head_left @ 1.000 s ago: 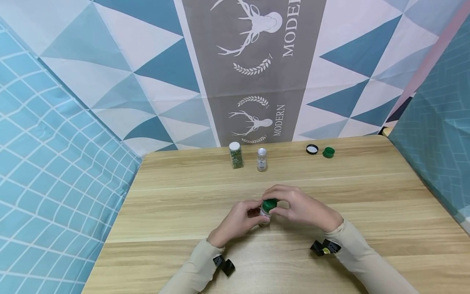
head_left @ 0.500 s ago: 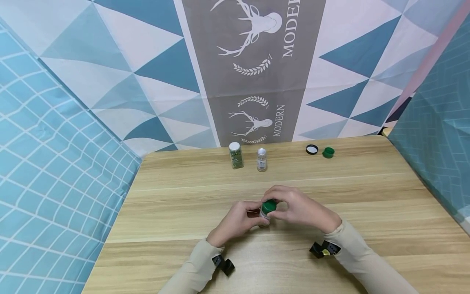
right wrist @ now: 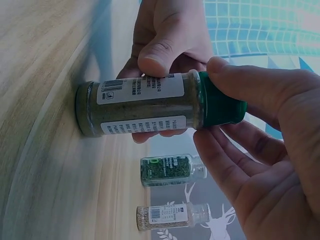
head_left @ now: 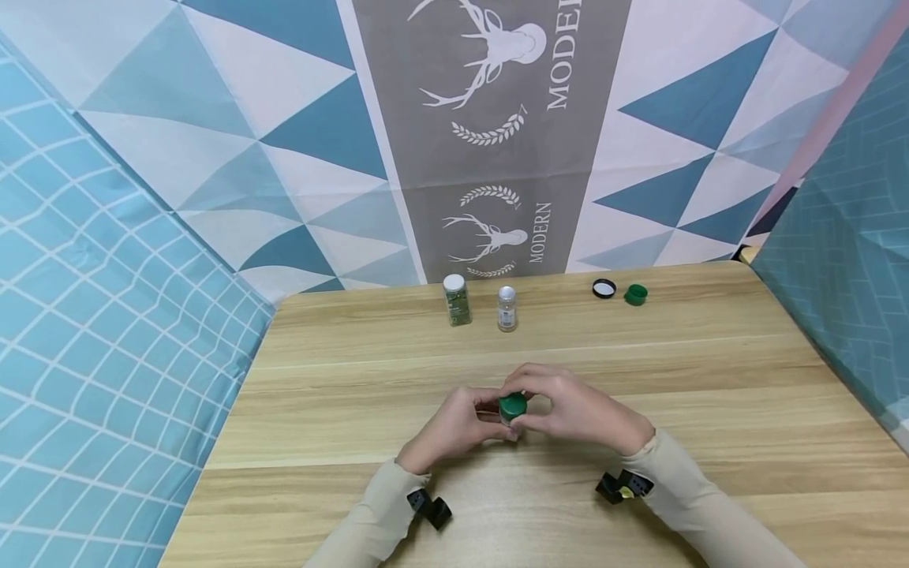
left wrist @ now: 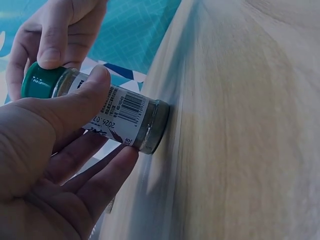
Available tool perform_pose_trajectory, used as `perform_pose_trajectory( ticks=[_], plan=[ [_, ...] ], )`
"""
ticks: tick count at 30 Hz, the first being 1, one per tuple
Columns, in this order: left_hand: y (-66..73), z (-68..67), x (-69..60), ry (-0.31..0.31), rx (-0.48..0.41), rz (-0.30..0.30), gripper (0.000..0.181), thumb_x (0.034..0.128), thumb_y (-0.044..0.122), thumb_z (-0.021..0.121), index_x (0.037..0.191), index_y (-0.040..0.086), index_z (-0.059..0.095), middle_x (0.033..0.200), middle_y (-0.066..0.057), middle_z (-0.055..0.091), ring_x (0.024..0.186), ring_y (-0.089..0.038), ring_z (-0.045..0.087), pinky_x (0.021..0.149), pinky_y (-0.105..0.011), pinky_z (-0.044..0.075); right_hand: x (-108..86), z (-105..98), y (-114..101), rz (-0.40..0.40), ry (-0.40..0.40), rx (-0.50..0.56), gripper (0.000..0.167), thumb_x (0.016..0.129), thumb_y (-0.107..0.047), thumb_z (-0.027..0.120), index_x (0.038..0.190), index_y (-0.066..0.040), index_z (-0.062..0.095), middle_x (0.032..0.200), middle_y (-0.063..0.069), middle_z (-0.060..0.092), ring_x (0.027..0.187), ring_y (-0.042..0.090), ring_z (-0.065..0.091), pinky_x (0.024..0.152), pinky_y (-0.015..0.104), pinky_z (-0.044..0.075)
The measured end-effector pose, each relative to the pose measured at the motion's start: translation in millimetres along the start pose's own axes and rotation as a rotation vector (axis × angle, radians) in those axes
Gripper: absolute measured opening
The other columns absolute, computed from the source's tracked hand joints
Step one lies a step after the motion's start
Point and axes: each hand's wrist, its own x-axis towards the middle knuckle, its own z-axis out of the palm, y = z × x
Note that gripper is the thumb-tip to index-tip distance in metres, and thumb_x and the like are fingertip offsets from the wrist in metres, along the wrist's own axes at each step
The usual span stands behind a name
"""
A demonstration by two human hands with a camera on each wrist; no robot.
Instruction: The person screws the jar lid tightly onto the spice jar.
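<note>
A glass spice jar [right wrist: 142,112] of brownish powder, with a white label, stands at the front middle of the table. Its green cap [head_left: 513,405] is on the jar's mouth. My left hand [head_left: 460,424] grips the jar's body between thumb and fingers. From the other side, my right hand [head_left: 571,404] pinches the cap, thumb and fingertips at its rim. In the left wrist view the jar's base [left wrist: 159,127] is at the tabletop; I cannot tell if it touches.
Farther back stand a jar of green dried herbs [head_left: 458,301] with a white top and a smaller clear jar [head_left: 506,309]. To their right lie a black lid [head_left: 604,289] and a green cap-like lid [head_left: 635,295]. Patterned cloth [head_left: 490,158] hangs behind the wooden table [head_left: 355,339].
The green cap has shifted slightly left and toward me, with the right hand moving along with it. Both hands keep their hold. The jars and lids at the back are unmoved.
</note>
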Motion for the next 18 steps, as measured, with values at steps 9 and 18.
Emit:
perform_pose_trajectory(
  ticks=[9,18],
  plan=[
    [-1.4,1.4,0.3,-0.008,-0.03,-0.029,0.062,0.0823,0.02,0.088,0.139,0.013,0.065,0.125,-0.002,0.074,0.103,-0.006,0.073,0.092,-0.022,0.059,0.0,0.4,1.3,0.062,-0.062,-0.005,0.046,0.089,-0.026,0.084,0.131,-0.018,0.067,0.123,-0.005,0.071,0.113,0.009,0.067,0.098,0.032,0.059],
    [-1.2,4.2,1.5,-0.003,-0.071,-0.056,0.046,0.0828,0.02,0.088,0.125,0.011,0.071,0.116,-0.006,0.076,0.1,-0.011,0.074,0.088,-0.02,0.06,-1.5,1.0,4.0,0.091,-0.059,0.013,0.045,0.089,-0.03,0.083,0.129,-0.016,0.068,0.121,-0.007,0.071,0.109,0.007,0.067,0.096,0.031,0.059]
  ],
)
